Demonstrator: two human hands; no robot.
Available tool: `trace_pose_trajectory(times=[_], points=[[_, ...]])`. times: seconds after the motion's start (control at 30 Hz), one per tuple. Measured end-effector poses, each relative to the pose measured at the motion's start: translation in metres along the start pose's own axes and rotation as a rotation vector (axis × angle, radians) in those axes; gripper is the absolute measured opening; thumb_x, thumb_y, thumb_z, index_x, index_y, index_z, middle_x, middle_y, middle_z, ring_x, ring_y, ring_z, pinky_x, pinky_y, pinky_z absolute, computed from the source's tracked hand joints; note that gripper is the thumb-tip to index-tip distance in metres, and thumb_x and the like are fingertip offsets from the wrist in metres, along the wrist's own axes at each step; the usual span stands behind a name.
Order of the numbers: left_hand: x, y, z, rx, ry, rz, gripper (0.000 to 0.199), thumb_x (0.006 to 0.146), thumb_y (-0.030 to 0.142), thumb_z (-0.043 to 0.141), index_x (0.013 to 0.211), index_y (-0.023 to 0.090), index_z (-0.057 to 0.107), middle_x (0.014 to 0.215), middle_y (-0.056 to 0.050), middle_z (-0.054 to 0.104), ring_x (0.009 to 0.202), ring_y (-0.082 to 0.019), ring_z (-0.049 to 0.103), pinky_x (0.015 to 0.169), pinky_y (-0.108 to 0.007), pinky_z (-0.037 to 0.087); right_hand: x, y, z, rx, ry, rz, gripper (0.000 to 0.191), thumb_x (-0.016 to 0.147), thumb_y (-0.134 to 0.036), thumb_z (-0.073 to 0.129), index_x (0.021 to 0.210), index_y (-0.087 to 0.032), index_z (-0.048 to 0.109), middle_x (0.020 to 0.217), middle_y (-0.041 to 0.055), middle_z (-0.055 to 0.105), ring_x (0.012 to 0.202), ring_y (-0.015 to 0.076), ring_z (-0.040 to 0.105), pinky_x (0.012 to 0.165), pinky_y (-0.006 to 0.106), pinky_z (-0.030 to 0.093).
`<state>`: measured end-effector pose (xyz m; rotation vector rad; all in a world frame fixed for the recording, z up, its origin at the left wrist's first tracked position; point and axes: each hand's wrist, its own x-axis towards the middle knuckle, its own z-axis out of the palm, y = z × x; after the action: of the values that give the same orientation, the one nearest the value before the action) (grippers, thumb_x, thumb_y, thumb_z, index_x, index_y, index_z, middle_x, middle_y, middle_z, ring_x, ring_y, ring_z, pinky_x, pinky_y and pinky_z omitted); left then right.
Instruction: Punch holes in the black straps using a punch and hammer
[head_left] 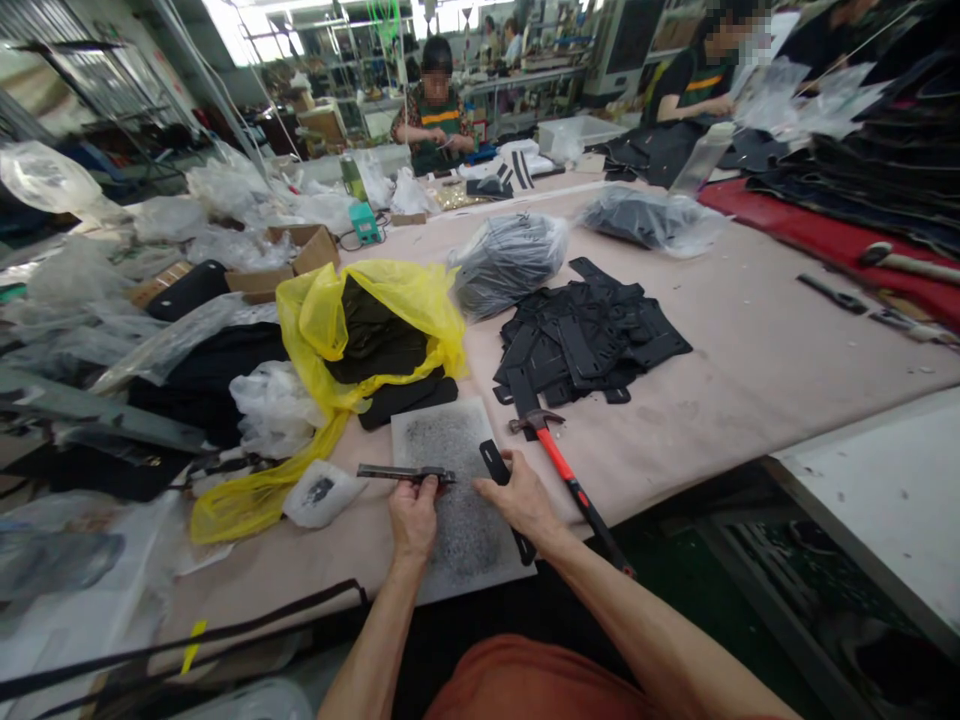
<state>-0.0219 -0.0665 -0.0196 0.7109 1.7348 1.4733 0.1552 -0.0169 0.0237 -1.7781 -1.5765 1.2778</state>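
Observation:
My left hand [414,515] grips one end of a long, narrow dark metal tool [394,472], which points left over the board's edge; its exact kind is unclear. Between the thumb and fingers of my right hand [525,500] is a black slotted strip [493,460], its lower end showing below the hand. Under both hands lies a pale, speckled board [442,430], worn dark in the middle. A claw hammer [559,455] with a red and black handle rests just right of my right hand. Beyond it is a heap of black slotted pieces [585,335].
Left of the heap, a yellow plastic bag [300,310] holds dark pieces. Clear bags of dark pieces [514,260] lie behind. Plastic wrapping and a cardboard box [315,250] crowd the left side. Dark fabric is stacked at the right [885,180]. Two people [436,125] sit across the table.

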Motion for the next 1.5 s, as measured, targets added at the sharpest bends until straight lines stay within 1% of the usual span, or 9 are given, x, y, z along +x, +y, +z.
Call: trace_pose_trajectory(times=[0.13,0.2,0.33,0.5,0.6,0.73,0.83,1.17,1.5], points=[[-0.001,0.001,-0.001,0.051,0.007,0.009,0.034,0.075,0.044,0.068,0.088,0.012,0.068,0.084,-0.011,0.074,0.074,-0.023,0.070,0.071,-0.032,0.056,0.003,0.012,0.000,0.249,0.058,-0.007,0.077,0.053,-0.048,0.084,0.118,-0.022,0.053,0.103,0.0076,0.066,0.097,0.0263,0.062,0.082,0.034,0.044],[-0.002,0.000,-0.001,0.057,-0.001,0.010,0.033,0.076,0.043,0.067,0.089,0.013,0.068,0.085,-0.010,0.074,0.075,-0.023,0.070,0.072,-0.033,0.056,0.005,0.016,-0.001,0.365,0.073,0.005,0.064,0.057,-0.045,0.082,0.111,-0.023,0.057,0.095,0.0052,0.067,0.092,0.0245,0.062,0.079,0.032,0.043],[-0.001,-0.004,-0.001,0.044,-0.022,0.016,0.033,0.078,0.043,0.066,0.092,0.014,0.067,0.086,-0.009,0.074,0.077,-0.022,0.071,0.076,-0.034,0.057,0.007,0.019,-0.005,0.403,0.044,0.034,0.033,0.068,-0.039,0.073,0.095,-0.023,0.063,0.084,0.0027,0.067,0.081,0.0211,0.059,0.071,0.030,0.041],[-0.001,-0.008,-0.001,0.040,-0.015,0.016,0.035,0.077,0.045,0.066,0.091,0.013,0.067,0.086,-0.010,0.074,0.077,-0.023,0.070,0.075,-0.034,0.057,0.010,0.022,-0.010,0.346,0.037,0.010,0.008,0.066,-0.024,0.067,0.068,-0.020,0.060,0.063,-0.0022,0.058,0.062,0.0147,0.049,0.058,0.026,0.034],[-0.002,-0.007,-0.001,0.092,-0.006,0.035,0.035,0.078,0.045,0.066,0.091,0.013,0.067,0.086,-0.011,0.074,0.078,-0.023,0.070,0.076,-0.034,0.057,0.010,0.024,-0.012,0.339,0.032,0.054,0.011,0.066,-0.023,0.064,0.063,-0.020,0.053,0.054,-0.0055,0.049,0.052,0.0112,0.044,0.050,0.025,0.029],[-0.005,-0.007,-0.002,0.124,0.012,0.068,0.036,0.077,0.044,0.067,0.095,0.013,0.067,0.087,-0.010,0.074,0.080,-0.024,0.070,0.078,-0.035,0.056,0.009,0.023,-0.013,0.480,-0.029,0.165,0.015,0.067,-0.027,0.062,0.064,-0.021,0.047,0.051,-0.0067,0.048,0.041,0.0095,0.042,0.039,0.023,0.027],[-0.009,-0.005,-0.002,0.185,0.015,0.117,0.034,0.079,0.043,0.065,0.097,0.014,0.067,0.089,-0.010,0.073,0.084,-0.025,0.069,0.080,-0.036,0.055,0.008,0.023,-0.013,0.567,-0.039,0.164,0.019,0.066,-0.028,0.063,0.063,-0.022,0.045,0.048,-0.0071,0.048,0.037,0.0096,0.043,0.036,0.023,0.029],[-0.021,0.013,0.004,0.266,-0.014,0.238,0.026,0.079,0.040,0.062,0.089,0.018,0.071,0.091,-0.008,0.072,0.089,-0.025,0.066,0.084,-0.037,0.052,0.002,0.018,-0.014,0.756,-0.034,0.151,0.021,0.065,-0.028,0.069,0.067,-0.020,0.050,0.055,-0.0049,0.054,0.043,0.0099,0.050,0.041,0.023,0.038],[-0.016,0.004,0.001,0.257,0.080,0.192,0.031,0.076,0.043,0.064,0.091,0.017,0.071,0.087,-0.010,0.074,0.085,-0.027,0.068,0.081,-0.037,0.053,0.004,0.019,-0.013,0.908,0.000,0.152,0.024,0.063,-0.029,0.074,0.078,-0.019,0.057,0.068,-0.0023,0.060,0.055,0.0112,0.055,0.050,0.026,0.047]])
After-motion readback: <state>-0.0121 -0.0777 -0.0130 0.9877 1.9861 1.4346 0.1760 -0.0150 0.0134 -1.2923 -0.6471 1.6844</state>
